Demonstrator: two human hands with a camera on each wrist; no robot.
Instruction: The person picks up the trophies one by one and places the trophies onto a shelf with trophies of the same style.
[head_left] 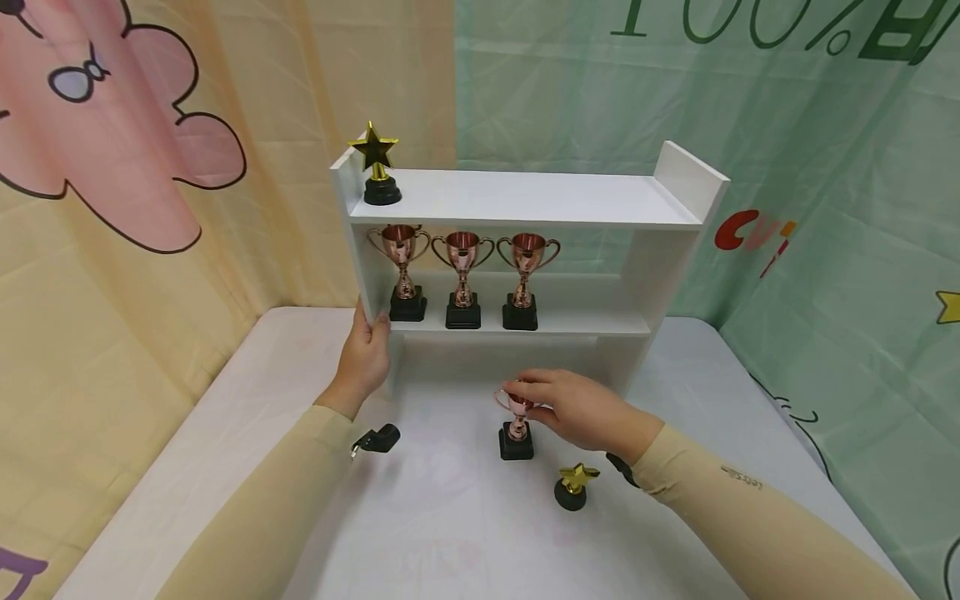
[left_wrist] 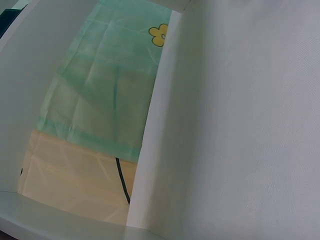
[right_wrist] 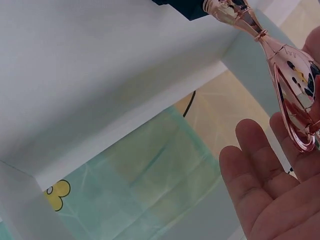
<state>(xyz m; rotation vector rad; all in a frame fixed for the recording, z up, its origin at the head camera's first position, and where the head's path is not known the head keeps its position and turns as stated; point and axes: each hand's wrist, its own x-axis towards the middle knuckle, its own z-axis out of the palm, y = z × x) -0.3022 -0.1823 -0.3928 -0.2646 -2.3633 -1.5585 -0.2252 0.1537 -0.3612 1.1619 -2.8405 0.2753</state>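
My right hand (head_left: 581, 408) pinches a rose-gold trophy cup (head_left: 516, 442) by its bowl, low in front of the white shelf (head_left: 517, 196). In the right wrist view the shiny cup (right_wrist: 290, 75) lies between thumb and fingers, with the other fingers spread beside it. My left hand (head_left: 363, 358) grips the shelf's left side panel, thumb at the front edge. Three matching trophy cups, a left one (head_left: 407, 304), a middle one (head_left: 462, 312) and a right one (head_left: 520, 313), stand on the middle board. A gold star trophy (head_left: 382, 190) stands at the top board's left end.
A smaller gold star trophy (head_left: 572, 492) stands on the white table (head_left: 450, 533), just in front of my right wrist. Behind the shelf hang a yellow curtain (head_left: 300, 183) and a green curtain (head_left: 570, 100). The left wrist view shows the shelf's white boards (left_wrist: 250, 125).
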